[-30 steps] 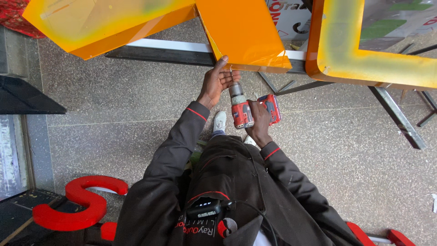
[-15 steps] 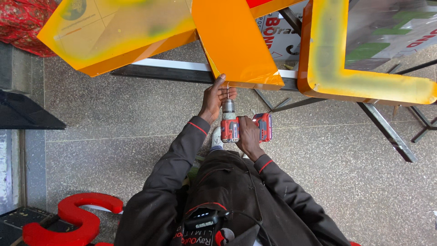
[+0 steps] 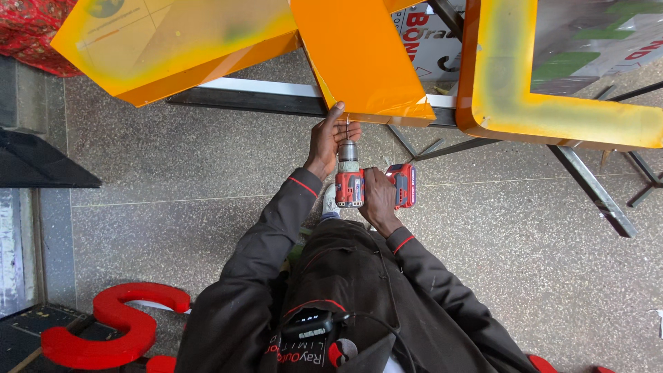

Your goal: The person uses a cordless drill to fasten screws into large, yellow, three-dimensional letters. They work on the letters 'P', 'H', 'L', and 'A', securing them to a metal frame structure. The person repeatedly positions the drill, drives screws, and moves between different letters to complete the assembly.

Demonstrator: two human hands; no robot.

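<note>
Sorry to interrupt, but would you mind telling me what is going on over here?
A person in a dark jacket is working a red cordless drill against the lower edge of a large orange sign letter that rests on a metal frame. The right hand grips the drill's handle, and the left hand sits at the bit, fingers touching the letter's edge. Another yellow-orange letter lies to the right, and a red S-shaped letter lies on the grey stone floor.
</note>
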